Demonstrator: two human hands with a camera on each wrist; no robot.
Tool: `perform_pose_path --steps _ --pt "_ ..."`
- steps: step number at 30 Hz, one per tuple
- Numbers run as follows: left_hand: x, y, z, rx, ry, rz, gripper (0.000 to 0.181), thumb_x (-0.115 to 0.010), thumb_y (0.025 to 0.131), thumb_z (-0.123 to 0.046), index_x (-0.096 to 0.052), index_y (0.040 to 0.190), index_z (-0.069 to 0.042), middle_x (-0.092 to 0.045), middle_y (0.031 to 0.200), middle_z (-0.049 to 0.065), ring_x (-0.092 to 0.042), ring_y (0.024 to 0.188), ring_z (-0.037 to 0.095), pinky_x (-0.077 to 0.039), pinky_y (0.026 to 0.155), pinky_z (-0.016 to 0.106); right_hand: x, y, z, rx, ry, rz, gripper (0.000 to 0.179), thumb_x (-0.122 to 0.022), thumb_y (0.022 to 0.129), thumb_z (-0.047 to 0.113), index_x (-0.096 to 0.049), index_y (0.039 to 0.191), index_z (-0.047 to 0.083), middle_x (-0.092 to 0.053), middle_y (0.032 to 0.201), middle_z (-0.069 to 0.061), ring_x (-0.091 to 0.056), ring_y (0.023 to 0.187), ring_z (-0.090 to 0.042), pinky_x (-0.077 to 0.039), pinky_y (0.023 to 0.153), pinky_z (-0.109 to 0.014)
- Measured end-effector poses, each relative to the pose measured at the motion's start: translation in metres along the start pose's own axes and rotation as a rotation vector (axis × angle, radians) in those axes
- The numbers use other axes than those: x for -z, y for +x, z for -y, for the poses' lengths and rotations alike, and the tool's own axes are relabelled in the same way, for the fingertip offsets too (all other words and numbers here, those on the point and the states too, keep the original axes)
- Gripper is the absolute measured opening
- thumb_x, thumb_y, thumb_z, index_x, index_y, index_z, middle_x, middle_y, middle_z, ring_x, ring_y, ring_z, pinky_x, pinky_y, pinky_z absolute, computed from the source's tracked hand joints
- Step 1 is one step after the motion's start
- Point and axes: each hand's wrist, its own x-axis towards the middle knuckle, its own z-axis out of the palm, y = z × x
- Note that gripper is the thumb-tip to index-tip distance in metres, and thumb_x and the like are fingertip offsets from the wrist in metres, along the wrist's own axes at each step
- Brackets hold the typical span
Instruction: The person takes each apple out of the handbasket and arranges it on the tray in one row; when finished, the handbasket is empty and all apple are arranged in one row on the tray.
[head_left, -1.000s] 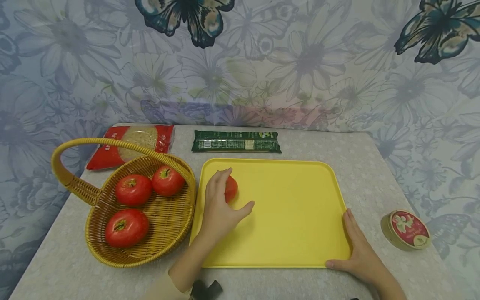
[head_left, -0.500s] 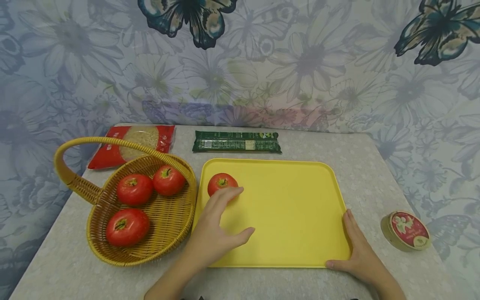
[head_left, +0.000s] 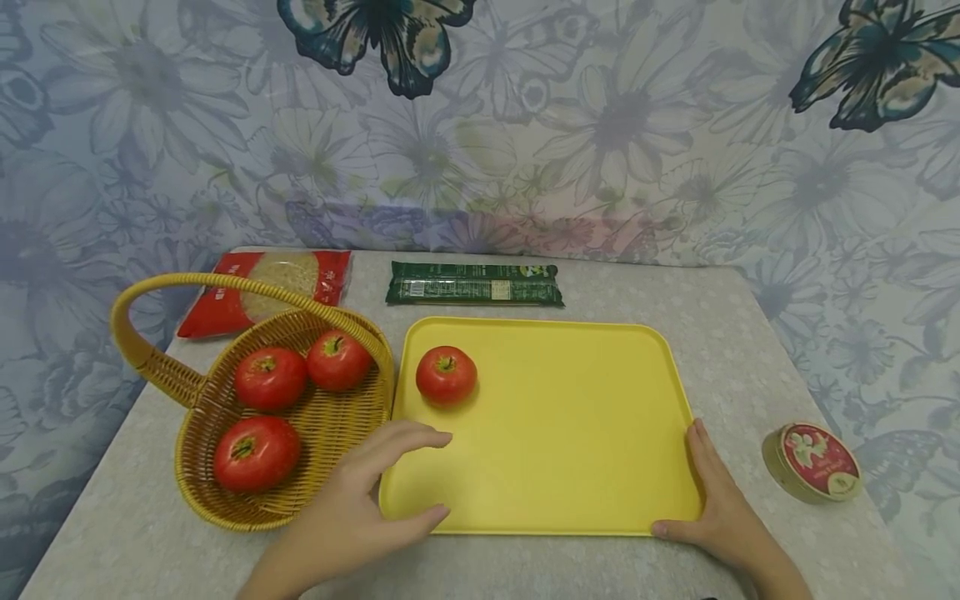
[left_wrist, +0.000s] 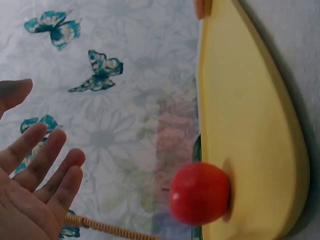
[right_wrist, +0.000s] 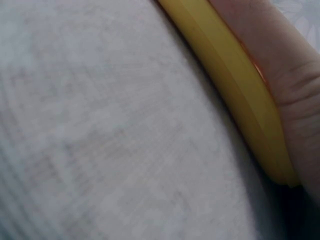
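In the head view a red tomato (head_left: pixel 446 377) sits at the left end of a yellow tray (head_left: pixel 570 417). My left hand (head_left: pixel 356 492), palm empty, is in front of it, over the tray's near left corner, with thumb and fingers spread apart. The left wrist view shows the same spread fingers (left_wrist: pixel 42 165) well away from the tomato. My right hand (head_left: pixel 723 508) holds the tray's near right corner, fingers along the right edge and thumb at the front edge. To the left stands a wicker basket (head_left: pixel 352 442) with 3 tomatoes (head_left: pixel 257 454) inside.
The basket's arched handle (head_left: pixel 225 283) rises on its left side. Behind it lies a red bag with a clear window (head_left: pixel 255 292). A flat green packet (head_left: pixel 475 284) lies behind the tray. A round tin with a red lid (head_left: pixel 813 461) stands at the right.
My left hand has drawn back from the tomato, toward me and to the left, leaving it in full view on the tray. The right hand has stayed at the tray's corner.
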Motion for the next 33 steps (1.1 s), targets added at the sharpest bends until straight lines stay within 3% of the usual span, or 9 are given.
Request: perform_pose_path --steps 5,10,14,20,23,26,29,33 --pt "0.023 -0.006 0.006 -0.004 0.019 0.028 0.056 -0.085 0.079 -0.024 -0.06 0.129 -0.029 -0.061 0.125 -0.01 -0.058 0.117 0.008 -0.046 0.1 0.017 0.0 0.0 0.0 0.0 -0.01 -0.004 0.138 -0.091 0.067 0.033 0.009 0.159 0.013 0.013 0.166 -0.016 0.007 0.152 -0.043 0.008 0.104 -0.002" --pt "0.041 -0.008 0.01 0.07 0.076 0.013 0.054 -0.085 0.079 -0.023 -0.06 0.126 -0.032 -0.062 0.124 -0.014 -0.059 0.117 0.004 -0.046 0.098 0.014 0.0 0.0 0.0 -0.008 -0.012 -0.001 0.138 -0.091 0.067 0.033 0.01 0.159 0.013 0.014 0.166 -0.016 0.006 0.152 -0.045 0.008 0.104 -0.002" --pt "0.048 -0.006 0.017 0.17 0.054 -0.045 0.053 -0.083 0.081 -0.02 -0.059 0.126 -0.032 -0.063 0.122 -0.014 -0.059 0.115 0.002 -0.045 0.096 0.011 0.0 0.0 0.0 -0.005 -0.006 -0.002 0.138 -0.091 0.067 0.032 0.01 0.159 0.013 0.014 0.166 -0.016 0.007 0.152 -0.045 0.009 0.104 -0.002" --pt "0.059 -0.001 0.033 0.265 0.006 -0.131 0.065 -0.079 0.085 -0.016 -0.048 0.14 -0.03 -0.06 0.127 -0.007 -0.056 0.115 0.001 -0.043 0.095 0.01 0.0 0.0 0.002 0.011 0.008 -0.005 0.137 -0.092 0.067 0.03 0.009 0.159 0.012 0.013 0.166 -0.017 0.007 0.152 -0.044 0.008 0.104 -0.002" --pt "0.067 0.002 0.039 0.324 0.032 -0.165 0.064 -0.079 0.086 -0.021 -0.047 0.141 -0.027 -0.058 0.131 -0.004 -0.055 0.116 0.002 -0.042 0.093 0.007 0.0 0.0 0.003 0.009 0.009 -0.004 0.138 -0.092 0.067 0.03 0.009 0.159 0.013 0.014 0.166 -0.016 0.008 0.152 -0.043 0.008 0.104 -0.002" --pt "0.077 0.004 0.043 0.404 0.09 -0.163 0.065 -0.078 0.086 -0.032 -0.047 0.143 -0.023 -0.055 0.136 0.001 -0.054 0.12 0.011 -0.041 0.091 0.006 -0.001 0.001 0.003 0.007 0.008 -0.002 0.137 -0.091 0.067 0.03 0.009 0.159 0.013 0.014 0.166 -0.016 0.007 0.152 -0.044 0.008 0.104 -0.002" --pt "0.088 0.006 0.042 0.454 0.143 -0.136 0.072 -0.077 0.086 -0.04 -0.044 0.146 -0.019 -0.053 0.141 0.007 -0.051 0.126 0.025 -0.046 0.1 0.024 -0.001 0.001 0.003 0.002 0.005 0.001 0.137 -0.091 0.068 0.031 0.009 0.159 0.014 0.014 0.166 -0.016 0.007 0.152 -0.044 0.009 0.104 -0.003" --pt "0.1 0.011 0.041 0.449 0.161 -0.096 0.079 -0.077 0.085 -0.042 -0.04 0.149 -0.014 -0.048 0.144 0.013 -0.046 0.131 0.036 -0.041 0.102 0.059 0.0 0.0 0.003 -0.004 -0.003 -0.004 0.137 -0.091 0.068 0.032 0.01 0.159 0.014 0.014 0.166 -0.017 0.007 0.152 -0.045 0.009 0.104 -0.004"
